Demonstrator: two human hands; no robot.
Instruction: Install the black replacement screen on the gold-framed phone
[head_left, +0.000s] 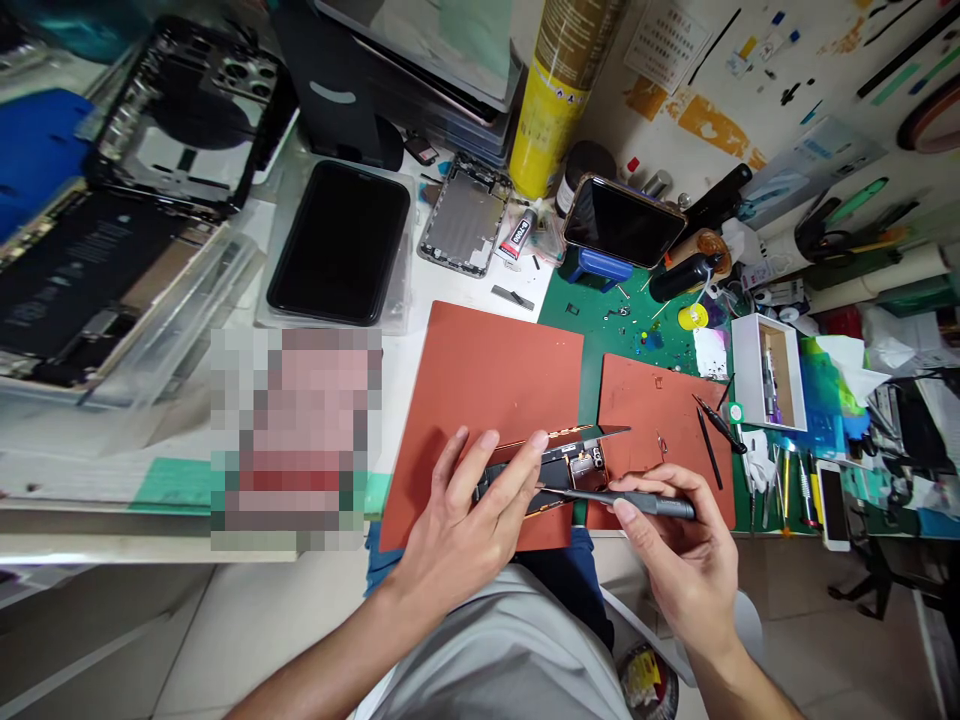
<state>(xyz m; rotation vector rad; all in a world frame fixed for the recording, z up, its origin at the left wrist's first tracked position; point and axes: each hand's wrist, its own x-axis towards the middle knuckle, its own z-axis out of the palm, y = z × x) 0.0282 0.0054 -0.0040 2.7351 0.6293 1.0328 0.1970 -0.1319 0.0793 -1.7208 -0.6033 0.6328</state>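
An opened smartphone [559, 472] with its inner parts exposed lies over the near edge of the left brown mat, a thin dark panel [604, 433] raised along its far side. My left hand [474, 505] reaches across the phone's left end and steadies it, fingers stretched over it and partly hiding it; its thumb does not show clearly. In my right hand [686, 535] is a screwdriver [652, 503] with a dark grey handle, gripped between thumb and fingers. Its thin shaft points left into the phone, with the tip close to my left fingers.
Brown mats [487, 370] lie on a green work mat [559, 305]. Behind stand a phone on a blue stand [600, 265], a yellow spray can [540, 130] and a phone frame [465, 215]. A black-screened device [341, 245] lies left; tweezers [720, 425] and a white box [795, 370] are right.
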